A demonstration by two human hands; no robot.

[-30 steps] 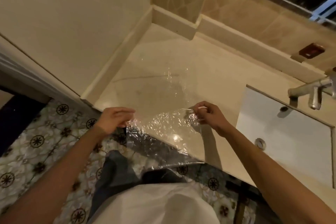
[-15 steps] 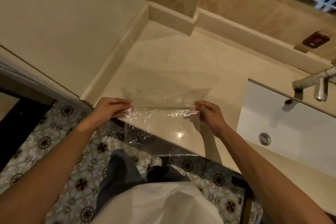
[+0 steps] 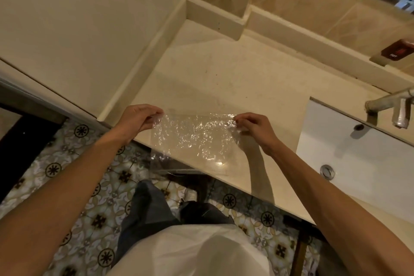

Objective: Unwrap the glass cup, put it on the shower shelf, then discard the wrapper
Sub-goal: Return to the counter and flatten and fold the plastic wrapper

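Clear crinkled wrapper (image 3: 195, 141) hangs spread at centre frame, over the front edge of the beige worktop (image 3: 224, 78). Left hand (image 3: 136, 120) pinches its upper left corner; right hand (image 3: 253, 127) pinches its upper right corner. Sink (image 3: 358, 163) lies at right.

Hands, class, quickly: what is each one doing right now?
Left hand: pinching the left top corner of the clear wrapper.
Right hand: pinching the wrapper's right top corner.
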